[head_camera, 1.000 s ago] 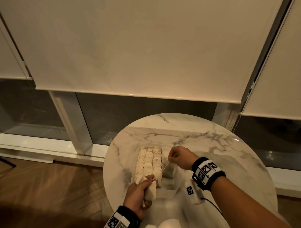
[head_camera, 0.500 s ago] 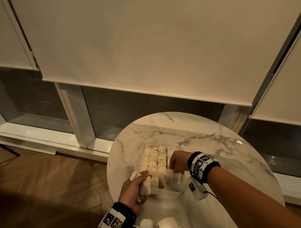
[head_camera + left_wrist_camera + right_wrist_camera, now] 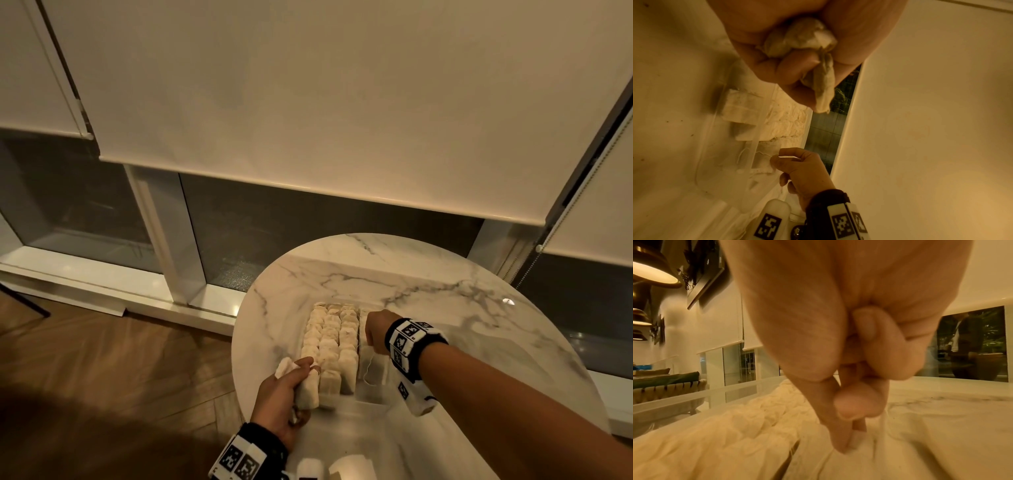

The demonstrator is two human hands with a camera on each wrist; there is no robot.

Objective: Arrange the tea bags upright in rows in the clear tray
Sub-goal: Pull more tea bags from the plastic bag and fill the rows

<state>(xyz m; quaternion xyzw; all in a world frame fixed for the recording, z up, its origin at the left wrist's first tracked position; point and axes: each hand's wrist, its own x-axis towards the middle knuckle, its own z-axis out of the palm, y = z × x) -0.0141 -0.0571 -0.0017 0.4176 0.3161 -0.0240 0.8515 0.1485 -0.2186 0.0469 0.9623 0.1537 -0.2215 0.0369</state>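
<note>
Now, at the left, the left hand [image 3: 279, 394] stays curled round a small bunch of spare bags [image 3: 306, 389], held at the near-left corner of the tray [image 3: 371, 406]; the left wrist view shows them crumpled in the fist. Next come three packed rows of bags [image 3: 330, 337], standing upright and filling the tray's left side. To their right is the fourth row, only begun: one bag [image 3: 373, 368] stands there with its string looping loose. The right hand [image 3: 375, 330] has dropped from holding a bag up by its string, a second ago, to reaching down into that row, its fingertips [image 3: 840, 444] together on a bag top; whether it pinches or only presses I cannot tell. By my reading a bag has just been seated, so the last row is under way, with the spares yet to place. The tray sits on the marble desk [image 3: 445, 287].
</note>
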